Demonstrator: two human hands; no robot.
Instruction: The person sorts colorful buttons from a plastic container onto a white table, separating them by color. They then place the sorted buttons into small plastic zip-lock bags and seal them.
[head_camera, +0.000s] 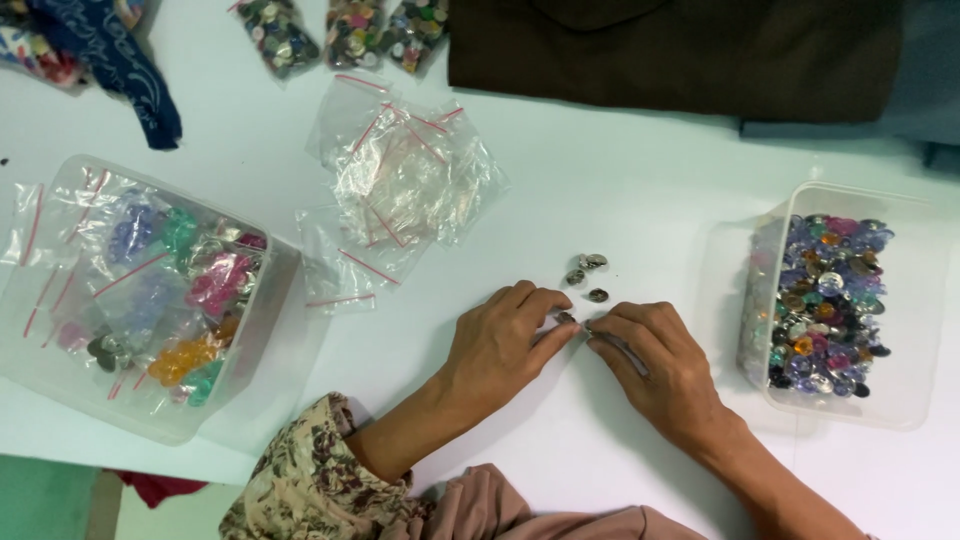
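On the white table, near its middle, the two hands meet fingertip to fingertip. The left hand lies knuckles up, its thumb and forefinger pinched on a small dark gem. The right hand faces it, fingers curled in, and its fingertips touch the same spot; whether it grips the gem too or a small clear bag, I cannot tell. A glint of plastic shows under its fingers, too faint to name.

Just beyond the fingertips lie a few loose gems of the same dark, shiny kind, close together on the bare table.

To the right stands a clear tub heaped with mixed gems in blue, purple, green, orange and silver. To the left, a second clear tub holds filled bags of sorted pieces, purple, green, pink and yellow, each bag with a red seal strip. Between this tub and the hands, further back, sits a pile of empty bags, clear with red strips.

At the far edge lie three packed bags of mixed pieces, a brown cloth to their right, and a dark blue cloth at the left corner
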